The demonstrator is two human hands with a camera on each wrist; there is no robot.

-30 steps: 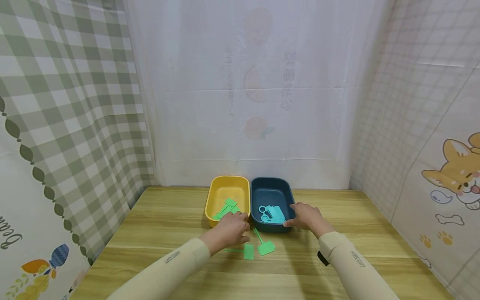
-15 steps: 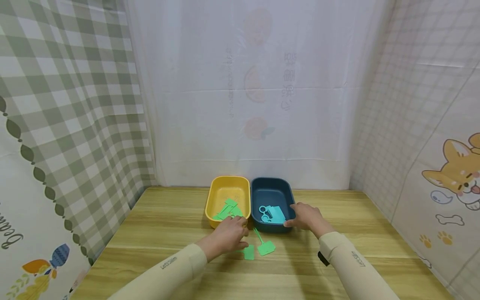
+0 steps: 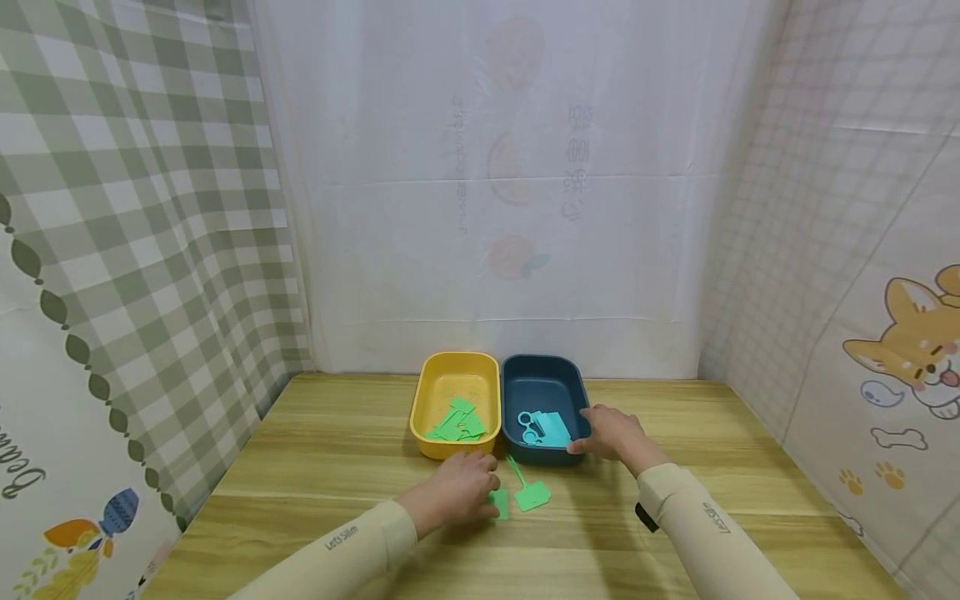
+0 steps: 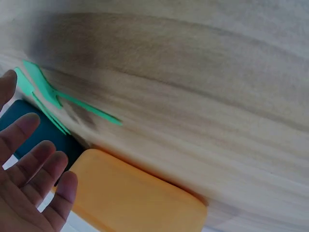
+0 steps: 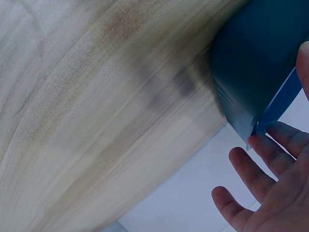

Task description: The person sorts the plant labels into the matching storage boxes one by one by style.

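Note:
My left hand (image 3: 456, 492) is low over a green tag (image 3: 499, 503), a flat plate with a thin stem, partly hidden under it in the head view. Its fingers are spread and loosely bent, with nothing seen between them in the left wrist view. Beside it lies a second green tag (image 3: 532, 496), its stem pointing toward the bins. My right hand (image 3: 615, 435) rests at the near right corner of a dark blue bin (image 3: 543, 362), thumb and forefinger at the rim. The other right fingers (image 5: 251, 169) extend loosely past the bin in the right wrist view.
A yellow bin (image 3: 459, 360) holding several green tags (image 3: 459, 423) stands against the left of the blue one. Light blue pieces (image 3: 551, 429), some with rings, lie in the blue bin. Behind the wooden table (image 3: 337, 417) hangs a white curtain (image 3: 390, 250).
My left hand has drawn back from the yellow bin's front edge toward the near tag and now covers part of it. The right hand and both bins have stayed put.

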